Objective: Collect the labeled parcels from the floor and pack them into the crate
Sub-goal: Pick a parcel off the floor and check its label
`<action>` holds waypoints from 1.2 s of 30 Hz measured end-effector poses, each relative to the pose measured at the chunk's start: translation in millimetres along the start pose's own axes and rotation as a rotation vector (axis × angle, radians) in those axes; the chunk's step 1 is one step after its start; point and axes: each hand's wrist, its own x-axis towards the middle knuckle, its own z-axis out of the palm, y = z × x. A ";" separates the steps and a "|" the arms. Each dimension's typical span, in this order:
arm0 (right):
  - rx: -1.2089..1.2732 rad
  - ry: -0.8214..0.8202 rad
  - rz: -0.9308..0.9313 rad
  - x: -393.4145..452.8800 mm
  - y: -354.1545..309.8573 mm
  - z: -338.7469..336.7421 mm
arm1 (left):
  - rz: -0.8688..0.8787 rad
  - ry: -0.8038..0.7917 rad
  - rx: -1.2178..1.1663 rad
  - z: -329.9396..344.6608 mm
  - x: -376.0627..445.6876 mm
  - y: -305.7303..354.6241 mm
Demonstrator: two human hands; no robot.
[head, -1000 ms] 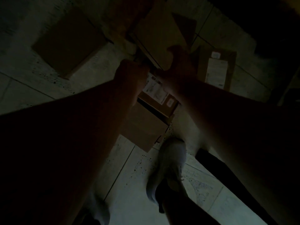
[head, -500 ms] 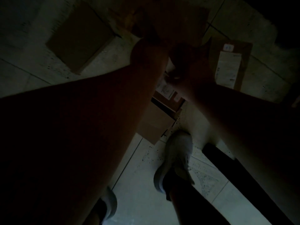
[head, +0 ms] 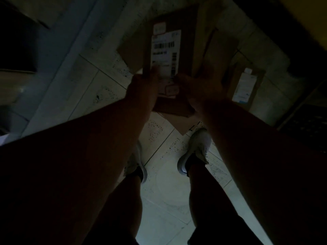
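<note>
Above the floor tiles [head: 99,96], both hands hold one labeled parcel [head: 184,41] up by its near edge: left hand [head: 143,89], right hand [head: 200,87]. Risk: dim light, more parcels underfoot, e.g. one at right [head: 246,85]; likely trip or slipped grip. Crate not visible.

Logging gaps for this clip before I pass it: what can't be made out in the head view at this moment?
- Crate: not identifiable; the frame's edges are too dark.
- Held parcel: label text too small and dim to read; its near end is covered by the left hand and right hand.
- Parcel on the floor at right: label blurred.
- Cardboard below the hands: mostly hidden by the forearms, so its shape is unclear.
</note>
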 end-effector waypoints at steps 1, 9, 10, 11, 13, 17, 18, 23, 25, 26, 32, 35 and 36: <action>0.029 -0.046 0.011 -5.3 -7.3 5.4 | 0.011 0.009 -0.007 -13.3 0.4 -8.3; 0.058 -0.249 0.151 -70.9 -62.5 51.4 | 0.000 -0.023 -0.221 -114.2 -45.9 -36.7; 0.036 -0.245 0.155 -84.8 -70.3 56.4 | -0.038 -0.041 -0.298 -128.5 -58.9 -37.2; 0.021 -0.226 0.128 -99.5 -78.8 61.1 | -0.060 -0.034 -0.351 -142.3 -72.1 -37.3; 0.019 -0.123 0.013 -134.8 -97.5 70.0 | -0.048 0.008 -0.366 -171.4 -104.6 -35.8; -0.096 -0.013 -0.172 -214.7 -137.6 80.3 | 0.060 0.051 -0.438 -222.3 -175.7 -32.8; -0.133 -0.001 -0.202 -231.2 -146.1 81.6 | 0.081 0.059 -0.466 -233.1 -193.1 -33.9; -0.187 -0.085 -0.343 -309.2 -185.1 91.1 | 0.166 -0.007 -0.678 -282.8 -263.9 -47.7; -0.206 -0.110 -0.425 -339.2 -192.1 89.8 | 0.189 -0.151 -0.815 -301.8 -292.1 -54.6; -0.206 -0.121 -0.452 -353.4 -194.2 88.6 | 0.217 -0.204 -0.884 -312.4 -306.1 -58.4; -0.246 -0.337 -0.544 -439.1 -187.6 83.3 | 0.371 0.046 -0.907 -358.7 -407.9 -81.8; -0.324 -0.411 -0.631 -473.8 -177.9 70.9 | 0.395 0.207 -0.932 -347.3 -465.7 -101.2; -0.368 -0.430 -0.678 -482.9 -171.1 64.7 | 0.399 0.239 -0.956 -336.5 -482.9 -108.4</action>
